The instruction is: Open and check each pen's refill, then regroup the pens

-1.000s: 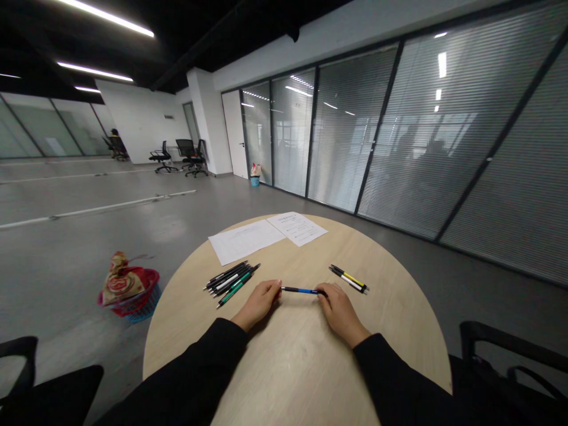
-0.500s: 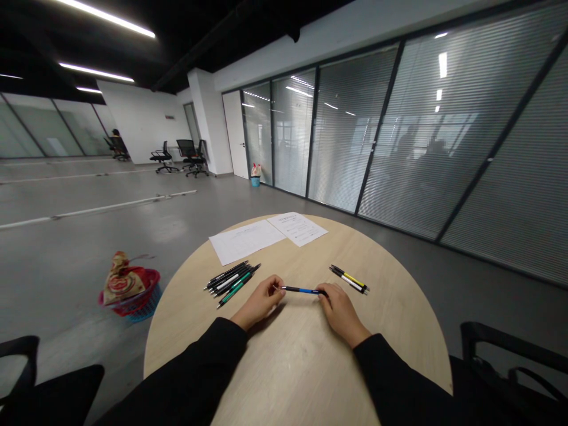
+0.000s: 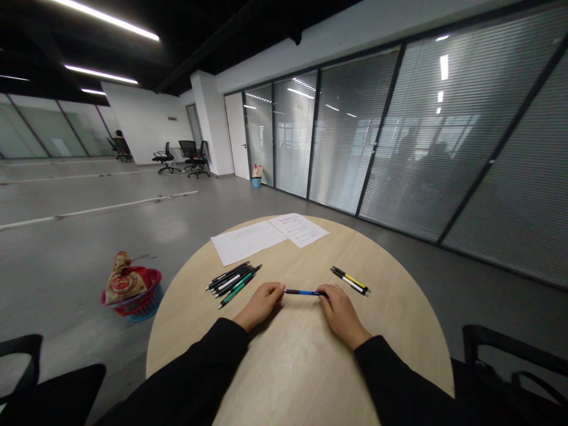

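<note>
a blue and black pen (image 3: pixel 303 292) lies crosswise between the person's two hands, just above or on the round wooden surface (image 3: pixel 302 361); which of the two cannot be told. at the pen's left end, the left hand (image 3: pixel 262 303) has its thumb and fingers drawn together, pinching the tip. at the pen's right end, the right hand (image 3: pixel 339 307) curls, thumb and fingers closed around the black end, which they partly hide. both wrists come out of black sleeves (image 3: pixel 190 376) on the near side of the pen. to the left of the pen, a loose bundle of black pens (image 3: pixel 229 274) lies slantwise, some with white on their barrels, with a green pen (image 3: pixel 240 287) along its near edge. to the right of the pen, beyond the right hand, a yellow and black pen (image 3: pixel 354 278) and a white and black pen (image 3: pixel 354 286) lie side by side. beyond the pen, near the far edge, two printed sheets (image 3: pixel 248 242) meet.
</note>
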`<move>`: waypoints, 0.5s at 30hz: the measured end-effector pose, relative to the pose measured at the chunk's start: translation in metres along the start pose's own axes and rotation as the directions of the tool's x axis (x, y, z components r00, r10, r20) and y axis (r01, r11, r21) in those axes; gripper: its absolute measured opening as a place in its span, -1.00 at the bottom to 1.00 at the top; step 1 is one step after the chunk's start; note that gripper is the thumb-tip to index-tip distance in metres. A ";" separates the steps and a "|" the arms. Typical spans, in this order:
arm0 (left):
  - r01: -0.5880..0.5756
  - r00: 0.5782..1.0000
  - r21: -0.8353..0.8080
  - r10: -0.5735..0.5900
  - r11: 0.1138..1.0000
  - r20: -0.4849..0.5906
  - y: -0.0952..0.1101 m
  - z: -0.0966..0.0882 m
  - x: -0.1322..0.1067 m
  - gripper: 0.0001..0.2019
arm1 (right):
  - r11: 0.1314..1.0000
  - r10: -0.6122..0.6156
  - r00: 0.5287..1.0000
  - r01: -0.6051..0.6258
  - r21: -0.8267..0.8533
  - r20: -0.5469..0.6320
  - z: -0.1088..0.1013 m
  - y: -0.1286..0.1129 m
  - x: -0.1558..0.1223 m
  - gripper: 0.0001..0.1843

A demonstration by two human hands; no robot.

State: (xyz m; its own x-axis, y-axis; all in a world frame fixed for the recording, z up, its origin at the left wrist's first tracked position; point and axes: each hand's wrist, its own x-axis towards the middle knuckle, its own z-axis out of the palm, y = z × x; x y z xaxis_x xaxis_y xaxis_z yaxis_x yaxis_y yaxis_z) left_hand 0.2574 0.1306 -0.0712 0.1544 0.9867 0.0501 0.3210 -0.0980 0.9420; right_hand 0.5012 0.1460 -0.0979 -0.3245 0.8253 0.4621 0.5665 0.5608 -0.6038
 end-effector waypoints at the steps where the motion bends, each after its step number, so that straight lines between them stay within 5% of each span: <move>1: 0.010 1.000 -0.012 -0.010 1.000 -0.001 0.001 0.000 -0.001 -0.50 | 1.000 -0.001 1.000 0.001 0.001 -0.001 0.000 0.001 0.000 -0.80; 9: -0.076 0.997 -0.086 0.075 0.993 -0.014 0.002 -0.001 -0.003 -0.68 | 1.000 0.008 1.000 -0.008 -0.003 0.007 0.000 -0.001 0.000 -0.81; 15: -0.020 1.000 -0.084 0.019 0.996 -0.015 -0.004 0.000 0.002 -0.57 | 1.000 0.012 1.000 -0.012 0.002 -0.002 0.000 -0.001 0.000 -0.80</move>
State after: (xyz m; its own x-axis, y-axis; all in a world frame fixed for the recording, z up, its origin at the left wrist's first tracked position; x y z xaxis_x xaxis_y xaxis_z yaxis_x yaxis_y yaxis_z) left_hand 0.2561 0.1327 -0.0751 0.1465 0.9865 0.0726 0.2382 -0.1064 0.9654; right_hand 0.5012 0.1456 -0.0974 -0.3163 0.8319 0.4559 0.5688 0.5509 -0.6107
